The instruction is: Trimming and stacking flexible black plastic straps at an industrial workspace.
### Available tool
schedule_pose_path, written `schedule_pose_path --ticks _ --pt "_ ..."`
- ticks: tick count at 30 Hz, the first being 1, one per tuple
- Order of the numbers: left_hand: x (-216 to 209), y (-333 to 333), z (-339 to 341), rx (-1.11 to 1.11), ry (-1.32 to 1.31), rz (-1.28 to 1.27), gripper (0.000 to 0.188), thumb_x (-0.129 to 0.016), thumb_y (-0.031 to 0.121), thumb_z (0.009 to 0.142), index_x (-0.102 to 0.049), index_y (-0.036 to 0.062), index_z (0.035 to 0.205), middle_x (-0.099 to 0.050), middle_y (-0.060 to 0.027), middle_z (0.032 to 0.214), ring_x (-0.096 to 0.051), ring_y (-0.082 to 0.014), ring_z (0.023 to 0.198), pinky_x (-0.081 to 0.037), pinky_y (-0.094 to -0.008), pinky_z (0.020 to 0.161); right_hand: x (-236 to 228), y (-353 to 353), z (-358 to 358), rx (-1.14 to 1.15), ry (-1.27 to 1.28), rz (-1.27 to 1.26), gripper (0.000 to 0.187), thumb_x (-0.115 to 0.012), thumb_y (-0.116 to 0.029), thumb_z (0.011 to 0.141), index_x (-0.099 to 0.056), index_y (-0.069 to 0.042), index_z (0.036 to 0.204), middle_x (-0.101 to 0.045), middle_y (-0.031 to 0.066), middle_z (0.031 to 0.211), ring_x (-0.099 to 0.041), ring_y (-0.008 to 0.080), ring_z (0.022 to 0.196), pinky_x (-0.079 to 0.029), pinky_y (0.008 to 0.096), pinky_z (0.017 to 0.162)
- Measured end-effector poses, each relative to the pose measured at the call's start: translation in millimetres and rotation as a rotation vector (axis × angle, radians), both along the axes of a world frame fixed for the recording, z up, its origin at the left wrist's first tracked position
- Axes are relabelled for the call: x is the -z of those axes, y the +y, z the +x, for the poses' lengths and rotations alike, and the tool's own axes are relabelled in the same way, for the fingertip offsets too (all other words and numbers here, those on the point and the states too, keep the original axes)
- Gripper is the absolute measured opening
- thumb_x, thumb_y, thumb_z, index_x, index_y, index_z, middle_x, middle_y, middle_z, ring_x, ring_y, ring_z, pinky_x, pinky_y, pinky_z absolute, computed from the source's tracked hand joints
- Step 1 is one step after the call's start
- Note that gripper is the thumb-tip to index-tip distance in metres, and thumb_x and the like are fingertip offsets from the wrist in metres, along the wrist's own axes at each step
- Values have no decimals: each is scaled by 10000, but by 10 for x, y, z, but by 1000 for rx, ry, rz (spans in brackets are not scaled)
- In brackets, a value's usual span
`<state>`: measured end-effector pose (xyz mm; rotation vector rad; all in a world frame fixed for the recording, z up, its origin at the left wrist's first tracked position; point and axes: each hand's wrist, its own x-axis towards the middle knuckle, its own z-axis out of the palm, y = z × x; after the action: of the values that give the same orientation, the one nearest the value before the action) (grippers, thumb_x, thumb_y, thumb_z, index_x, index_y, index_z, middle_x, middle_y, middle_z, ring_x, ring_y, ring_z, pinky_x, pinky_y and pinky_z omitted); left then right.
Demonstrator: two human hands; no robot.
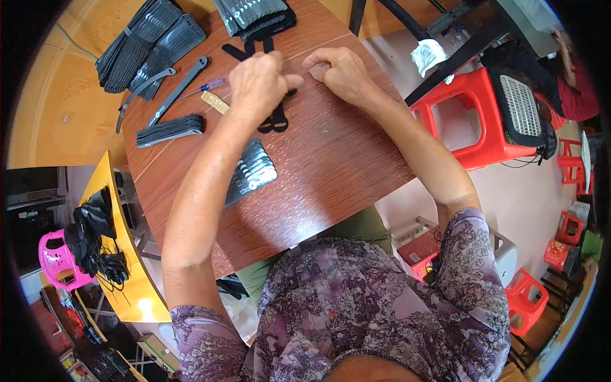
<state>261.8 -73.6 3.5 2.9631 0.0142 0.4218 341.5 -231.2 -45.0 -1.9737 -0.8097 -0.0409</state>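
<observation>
My left hand (258, 83) is curled closed over several narrow black straps (278, 120) on the brown table. Strap ends show beyond the knuckles and below the wrist, while the fingertips are hidden underneath. To its right, apart from it, my right hand (342, 73) is also closed, thumb drawn against the curled fingers. Whatever it may hold is out of sight. Under my left forearm lies a flat, shiny clear packet (256, 167) with dark contents. Left of that wrist are a yellowish block-like piece (215, 102) and a screwdriver (213, 84) with a blue and clear handle.
Bundled black straps (149, 41) and another stack (254, 14) fill the table's far side. A smaller bundle (170, 130) and a long grey strap (178, 91) lie at left. Red plastic stools (468, 114) stand right; a yellow board (130, 274) holds black items.
</observation>
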Motion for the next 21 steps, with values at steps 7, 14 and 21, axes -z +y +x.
schedule_pose_path --ticks 7,14,21 --pt "170 -180 -66 88 -16 214 129 -629 109 717 -641 -14 755 -640 -228 816 -658 -322 727 -526 -392 615 -8 -21 -47 -26 102 -14 137 -614 -145 756 -701 -76 837 -677 141 851 -650 300 814 -498 389 729" --pt "263 -291 -210 120 -45 164 187 -624 180 755 -600 -5 761 -595 -204 800 -626 -337 670 -508 -421 579 17 -34 -38 -55 7 9 142 -628 -154 764 -700 -76 858 -676 143 859 -647 304 828 -496 384 743" --pt "243 -383 -297 102 -115 146 154 -589 94 703 -574 -25 800 -585 -183 764 -613 -306 669 -506 -395 555 -35 -45 -43 -54 4 -68 176 -606 -117 784 -681 -22 911 -678 127 836 -627 212 757 -484 320 724"
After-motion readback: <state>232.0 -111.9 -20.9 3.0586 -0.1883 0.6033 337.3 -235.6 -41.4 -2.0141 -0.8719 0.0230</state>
